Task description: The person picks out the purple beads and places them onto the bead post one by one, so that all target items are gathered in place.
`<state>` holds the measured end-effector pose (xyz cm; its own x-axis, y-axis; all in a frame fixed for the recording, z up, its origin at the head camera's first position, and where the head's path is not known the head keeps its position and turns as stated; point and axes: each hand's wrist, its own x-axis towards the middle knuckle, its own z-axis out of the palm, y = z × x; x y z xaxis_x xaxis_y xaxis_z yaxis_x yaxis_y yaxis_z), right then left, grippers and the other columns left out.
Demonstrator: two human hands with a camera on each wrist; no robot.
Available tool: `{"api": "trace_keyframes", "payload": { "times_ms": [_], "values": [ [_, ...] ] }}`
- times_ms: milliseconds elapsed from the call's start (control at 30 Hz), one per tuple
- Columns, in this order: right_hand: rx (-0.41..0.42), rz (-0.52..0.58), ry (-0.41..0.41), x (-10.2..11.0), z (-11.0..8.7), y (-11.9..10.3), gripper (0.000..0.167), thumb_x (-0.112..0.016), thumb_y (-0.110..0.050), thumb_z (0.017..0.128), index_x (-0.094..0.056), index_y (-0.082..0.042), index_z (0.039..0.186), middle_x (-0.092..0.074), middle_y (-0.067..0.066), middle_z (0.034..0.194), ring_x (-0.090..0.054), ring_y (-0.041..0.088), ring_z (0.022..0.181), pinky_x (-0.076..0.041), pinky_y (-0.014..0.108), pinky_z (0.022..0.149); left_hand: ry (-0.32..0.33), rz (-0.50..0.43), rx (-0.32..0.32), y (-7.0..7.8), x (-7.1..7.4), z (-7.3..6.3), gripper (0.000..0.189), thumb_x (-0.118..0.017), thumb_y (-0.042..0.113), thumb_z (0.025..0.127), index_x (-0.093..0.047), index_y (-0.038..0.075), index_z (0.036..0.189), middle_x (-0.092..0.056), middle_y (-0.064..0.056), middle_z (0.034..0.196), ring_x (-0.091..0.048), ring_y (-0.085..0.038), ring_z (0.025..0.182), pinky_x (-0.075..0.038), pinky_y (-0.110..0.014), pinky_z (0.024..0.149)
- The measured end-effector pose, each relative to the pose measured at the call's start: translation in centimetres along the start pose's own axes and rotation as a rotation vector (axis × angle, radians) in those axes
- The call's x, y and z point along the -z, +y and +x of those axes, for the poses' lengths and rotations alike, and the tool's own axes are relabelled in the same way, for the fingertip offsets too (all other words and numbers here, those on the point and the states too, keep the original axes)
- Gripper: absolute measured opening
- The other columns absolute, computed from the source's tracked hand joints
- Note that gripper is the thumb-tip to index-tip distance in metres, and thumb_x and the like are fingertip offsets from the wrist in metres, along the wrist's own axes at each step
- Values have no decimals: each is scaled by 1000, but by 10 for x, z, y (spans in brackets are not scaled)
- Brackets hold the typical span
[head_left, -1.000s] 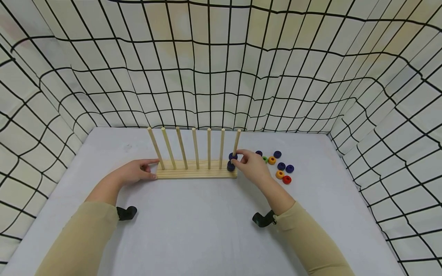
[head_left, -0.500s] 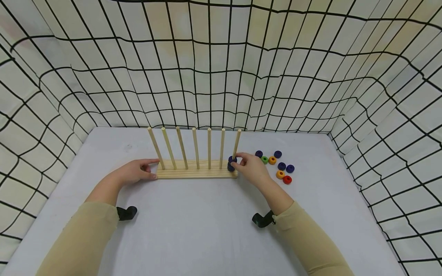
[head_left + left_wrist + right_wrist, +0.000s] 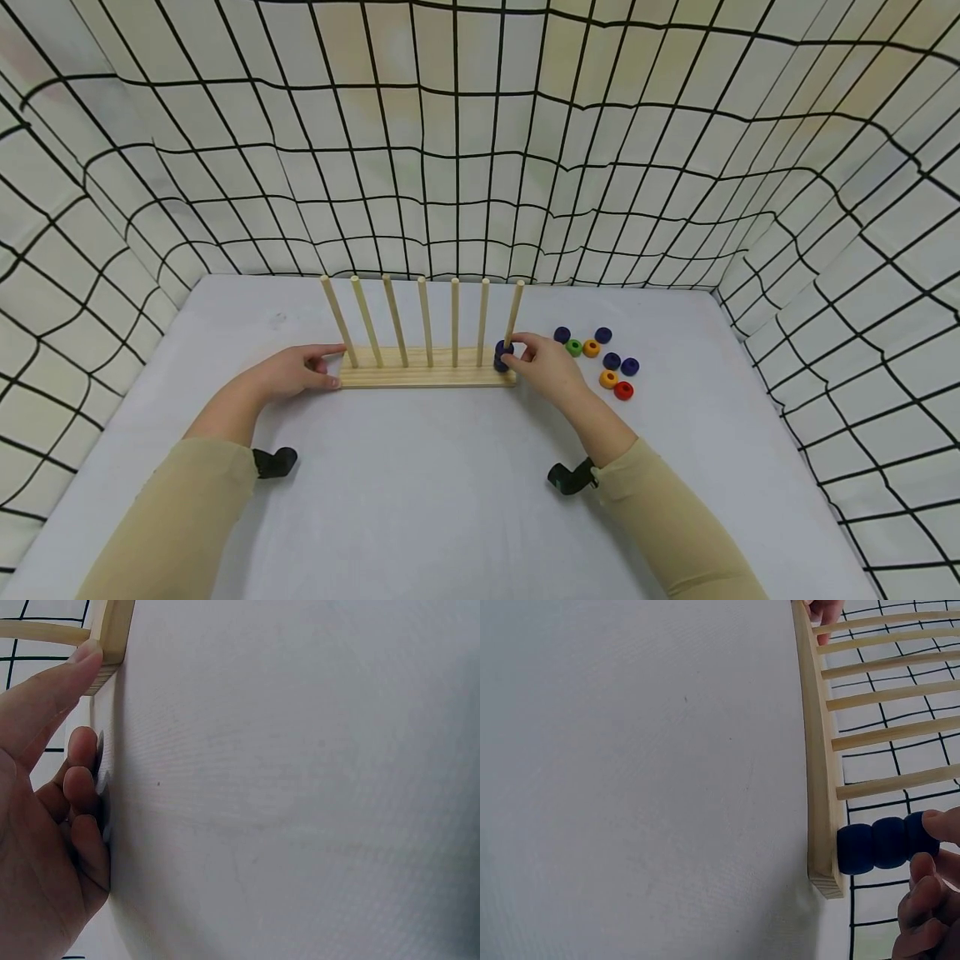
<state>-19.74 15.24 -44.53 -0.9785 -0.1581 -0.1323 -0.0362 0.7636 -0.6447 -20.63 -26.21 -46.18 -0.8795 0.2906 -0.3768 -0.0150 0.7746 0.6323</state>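
A wooden peg rack [image 3: 427,379] with a row of upright pegs stands on the white table. My left hand [image 3: 292,372] grips its left end, index finger at the back corner and thumb at the front one; the left wrist view shows the thumb [image 3: 86,656] on the wood and the other fingers curled. On the rightmost peg [image 3: 514,308] three dark blue beads are stacked, plain in the right wrist view. The thumb and fingers of my right hand [image 3: 551,367] pinch the top bead [image 3: 917,834], which sits against the middle bead [image 3: 889,842].
Right of the rack lie loose beads: several blue beads [image 3: 630,367], a green bead [image 3: 573,347], two orange beads [image 3: 608,379] and a red bead [image 3: 623,391]. Black netting [image 3: 457,158] over white walls encloses the table's back and sides.
My right hand has slid the blue bead down the rightmost peg until it met the beads below. In the last half second it has barely moved. My left hand stays put.
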Motion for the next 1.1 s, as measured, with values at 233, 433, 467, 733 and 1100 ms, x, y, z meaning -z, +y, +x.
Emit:
{"api": "trace_keyframes", "payload": {
  "times_ms": [233,433,467,733,1100],
  "values": [
    [10,32,14,1,-2,3,49,-70,-39,92,-60,-22,137,-59,1,80,-52,17,66,-42,30,56,-2,-17,7,-1,0,1,75,-75,30,88,-41,6,151,-50,-7,93,-44,-22,83,-35,-36,71],
    [17,43,40,7,-2,6,46,-69,-40,93,-61,-23,135,-58,2,80,-52,19,67,-42,30,56,-2,-19,9,-1,0,1,76,-76,31,88,-41,7,151,-50,-7,94,-45,-22,84,-36,-36,72],
    [17,39,47,8,-2,7,46,-69,-40,93,-62,-23,135,-58,2,80,-51,19,67,-42,30,56,-3,-18,9,-1,0,1,76,-76,32,88,-41,7,151,-51,-7,94,-45,-22,83,-36,-36,72],
    [45,31,79,17,-5,13,44,-68,-37,94,-63,-19,134,-57,3,80,-50,19,66,-41,31,57,-4,-21,13,-2,0,2,76,-76,32,88,-41,7,151,-50,-7,94,-44,-21,83,-36,-35,71],
    [2,-39,92,35,-10,27,45,-68,-40,94,-63,-22,135,-58,1,84,-51,18,69,-40,32,57,-4,-17,7,0,0,0,74,-75,30,89,-41,7,151,-50,-7,94,-44,-22,82,-36,-35,70]
  ]
}}
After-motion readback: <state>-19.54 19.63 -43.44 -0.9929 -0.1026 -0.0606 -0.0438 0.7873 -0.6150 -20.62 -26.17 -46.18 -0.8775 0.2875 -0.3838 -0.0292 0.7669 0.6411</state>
